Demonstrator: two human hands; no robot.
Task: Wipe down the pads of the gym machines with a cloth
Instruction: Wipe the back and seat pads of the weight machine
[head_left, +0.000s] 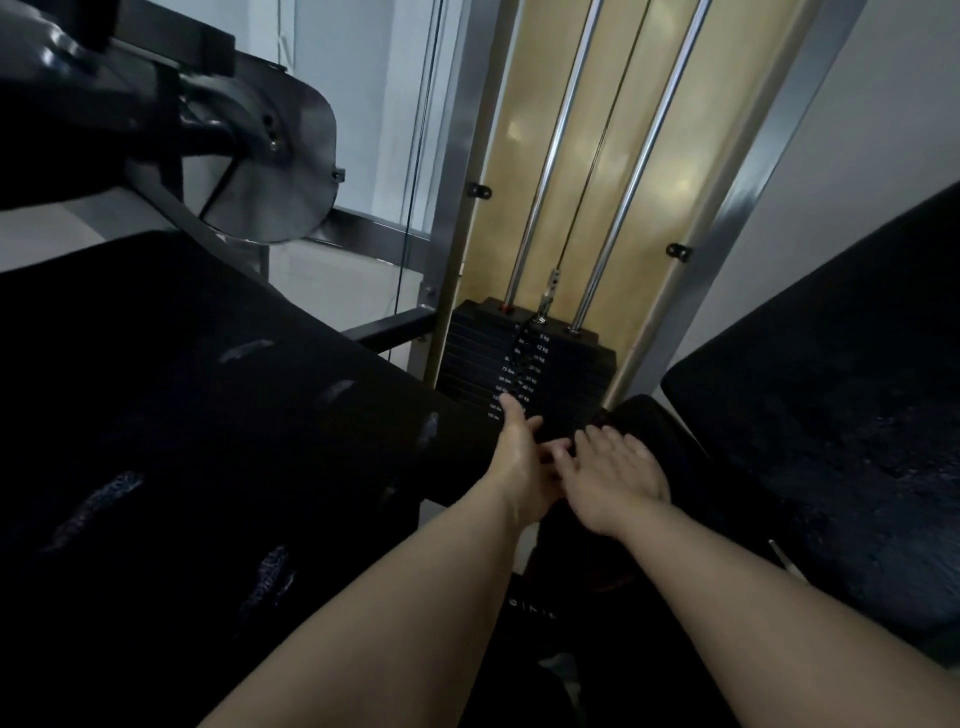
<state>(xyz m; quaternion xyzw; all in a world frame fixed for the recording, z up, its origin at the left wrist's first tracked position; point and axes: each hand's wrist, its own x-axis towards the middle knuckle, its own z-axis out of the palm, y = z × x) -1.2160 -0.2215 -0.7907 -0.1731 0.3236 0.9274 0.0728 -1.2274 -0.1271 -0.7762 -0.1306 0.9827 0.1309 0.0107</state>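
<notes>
Hands meet low before weight stack (524, 358): left hand (519, 462) flat-fingered against worn left pad (208, 415), right hand (613, 478) spread on dark roller, likely pressing cloth there; cloth itself indiscernible

Cloth not discernible in the dark; left pad (171, 415) and right pad (841, 441) cropped by edges — weight-stack labels (519, 374) mostly unreadable.

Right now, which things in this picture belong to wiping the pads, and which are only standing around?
Belong to the job:
- large black pad on the left
- black pad on the right
- dark cloth, seemingly under the right hand
- left hand, fingers straight

Only standing around:
- weight stack
- two chrome guide rods
- cable
- round metal cam plate
</notes>
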